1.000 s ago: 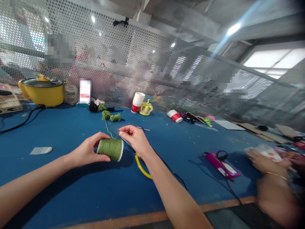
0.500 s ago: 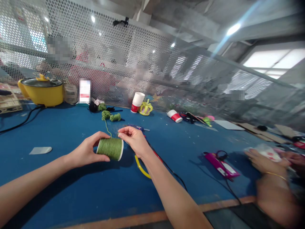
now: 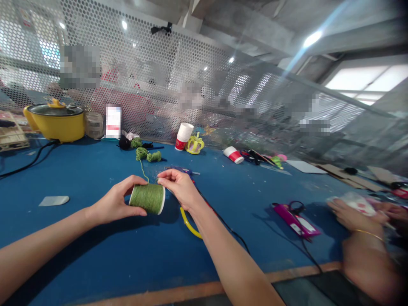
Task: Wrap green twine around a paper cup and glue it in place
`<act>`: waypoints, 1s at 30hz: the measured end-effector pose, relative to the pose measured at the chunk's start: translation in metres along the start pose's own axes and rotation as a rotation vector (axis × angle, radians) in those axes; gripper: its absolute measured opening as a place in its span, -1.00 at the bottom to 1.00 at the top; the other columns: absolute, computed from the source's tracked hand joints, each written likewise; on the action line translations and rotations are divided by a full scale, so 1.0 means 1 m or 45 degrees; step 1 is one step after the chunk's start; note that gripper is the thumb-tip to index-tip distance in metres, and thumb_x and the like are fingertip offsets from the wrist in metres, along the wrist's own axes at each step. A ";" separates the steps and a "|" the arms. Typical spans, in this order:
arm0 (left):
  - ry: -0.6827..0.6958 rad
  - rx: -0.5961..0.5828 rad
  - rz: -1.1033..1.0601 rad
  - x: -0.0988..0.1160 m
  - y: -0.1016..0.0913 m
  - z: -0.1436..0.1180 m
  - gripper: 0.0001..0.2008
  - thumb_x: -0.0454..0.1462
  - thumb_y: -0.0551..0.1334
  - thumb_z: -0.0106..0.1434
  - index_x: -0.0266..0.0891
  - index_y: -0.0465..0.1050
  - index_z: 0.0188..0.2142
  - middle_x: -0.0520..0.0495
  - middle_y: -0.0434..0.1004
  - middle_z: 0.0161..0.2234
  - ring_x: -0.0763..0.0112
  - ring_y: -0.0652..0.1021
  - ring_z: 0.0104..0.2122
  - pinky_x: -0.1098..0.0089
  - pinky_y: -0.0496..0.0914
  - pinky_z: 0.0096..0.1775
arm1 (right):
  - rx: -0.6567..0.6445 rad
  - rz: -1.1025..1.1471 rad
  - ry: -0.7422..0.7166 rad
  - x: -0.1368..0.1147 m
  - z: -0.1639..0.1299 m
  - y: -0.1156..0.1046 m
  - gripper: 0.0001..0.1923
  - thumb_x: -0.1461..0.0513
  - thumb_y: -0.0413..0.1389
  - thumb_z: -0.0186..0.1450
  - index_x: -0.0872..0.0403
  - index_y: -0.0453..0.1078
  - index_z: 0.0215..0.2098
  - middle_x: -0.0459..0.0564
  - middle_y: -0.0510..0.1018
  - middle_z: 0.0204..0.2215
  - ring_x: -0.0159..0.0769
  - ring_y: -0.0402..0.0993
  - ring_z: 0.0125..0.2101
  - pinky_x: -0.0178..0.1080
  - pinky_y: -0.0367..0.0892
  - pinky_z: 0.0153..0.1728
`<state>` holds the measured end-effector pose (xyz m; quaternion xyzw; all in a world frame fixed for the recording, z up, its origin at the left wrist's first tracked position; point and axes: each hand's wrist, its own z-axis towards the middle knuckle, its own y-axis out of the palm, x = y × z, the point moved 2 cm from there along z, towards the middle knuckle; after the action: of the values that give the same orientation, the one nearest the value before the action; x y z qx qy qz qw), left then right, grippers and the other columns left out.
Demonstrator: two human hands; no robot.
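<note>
Your left hand [image 3: 117,199] reaches in from the left, thumb below and fingers above, gripping a spool [image 3: 147,198] tilted sideways, a white-ended cylinder wound in fine green thread, over the blue table [image 3: 105,259]. Just right of it, your right hand [image 3: 180,189] angles left, thumb and forefinger pinching a thin, slack green strand [image 3: 144,171].

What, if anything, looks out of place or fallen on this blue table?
A red-and-white paper cup lies on its side near the mesh panel. It looks odd because another cup, to its left, stands on end.
</note>
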<state>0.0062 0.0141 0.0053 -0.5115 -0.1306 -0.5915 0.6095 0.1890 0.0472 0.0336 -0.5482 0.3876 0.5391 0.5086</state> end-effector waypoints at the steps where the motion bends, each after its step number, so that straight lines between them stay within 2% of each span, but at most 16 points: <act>1: 0.011 -0.001 0.001 0.000 0.000 0.000 -0.50 -0.17 0.33 -0.01 -0.18 0.21 -0.10 -0.13 0.33 -0.12 0.20 0.42 -0.11 0.23 0.36 -0.11 | 0.001 0.002 0.003 0.000 0.000 0.000 -0.89 0.29 0.19 -0.01 0.10 0.40 -0.46 -0.13 0.45 -0.50 -0.44 0.34 -0.46 -0.27 0.25 -0.30; 12: 0.048 -0.010 0.015 -0.001 0.000 -0.002 -0.50 -0.18 0.33 0.00 -0.18 0.20 -0.09 -0.12 0.31 -0.12 0.22 0.42 -0.12 0.26 0.36 -0.12 | -0.028 0.038 0.079 0.000 0.000 0.001 -0.90 0.33 0.18 -0.01 0.10 0.40 -0.47 -0.16 0.44 -0.53 -0.46 0.34 -0.48 -0.29 0.23 -0.31; 30: 0.042 0.012 0.011 -0.002 0.001 -0.002 -0.51 -0.17 0.33 0.00 -0.18 0.22 -0.10 -0.15 0.32 -0.11 0.18 0.40 -0.09 0.22 0.35 -0.09 | -0.037 0.042 0.103 0.001 0.000 0.001 -0.89 0.34 0.17 0.00 0.09 0.41 -0.45 -0.15 0.44 -0.55 -0.44 0.35 -0.49 -0.29 0.24 -0.33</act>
<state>0.0058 0.0137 0.0027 -0.4992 -0.1209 -0.5967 0.6165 0.1883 0.0470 0.0326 -0.5705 0.4089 0.5303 0.4755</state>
